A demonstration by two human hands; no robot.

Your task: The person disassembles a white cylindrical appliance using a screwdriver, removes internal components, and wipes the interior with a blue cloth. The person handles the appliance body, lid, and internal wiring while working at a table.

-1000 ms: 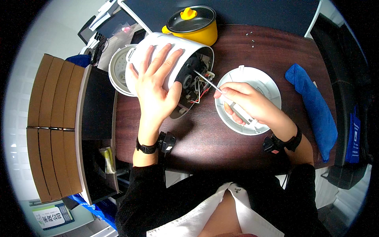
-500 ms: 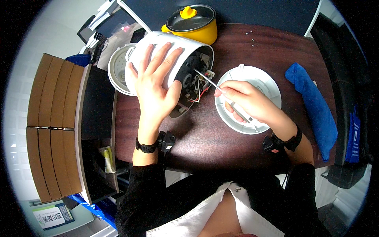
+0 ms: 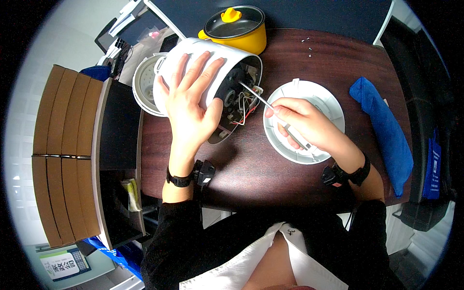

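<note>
We spread our left hand flat, fingers apart, on the white appliance, tipped sideways on the counter. Our right hand grips the screwdriver, tip inside the open end; we should press straight and spare the wires.

A dark brown wooden table stood before a dark panel with white edges, a black shelf was at its left, and light made a bright shine on its near part.
</note>
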